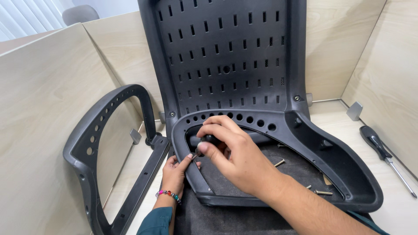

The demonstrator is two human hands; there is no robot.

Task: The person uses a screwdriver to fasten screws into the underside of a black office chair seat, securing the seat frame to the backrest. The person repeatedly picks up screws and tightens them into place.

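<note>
A: Looking down, head view: right hand pinches a stubby screwdriver upright; left hand, at 9 o'clock, closed on the armrest edge.

B: Steadying it, likely. Loose screws at 3 o'clock on the seat; long screwdriver on the surface.

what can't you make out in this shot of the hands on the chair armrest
Head view:
- The right hand covers a dark tool handle; its tip and any screw under it are hidden.
- The left hand fingertips tuck behind the armrest edge.
- The loose armrest base runs off the bottom edge.
</note>
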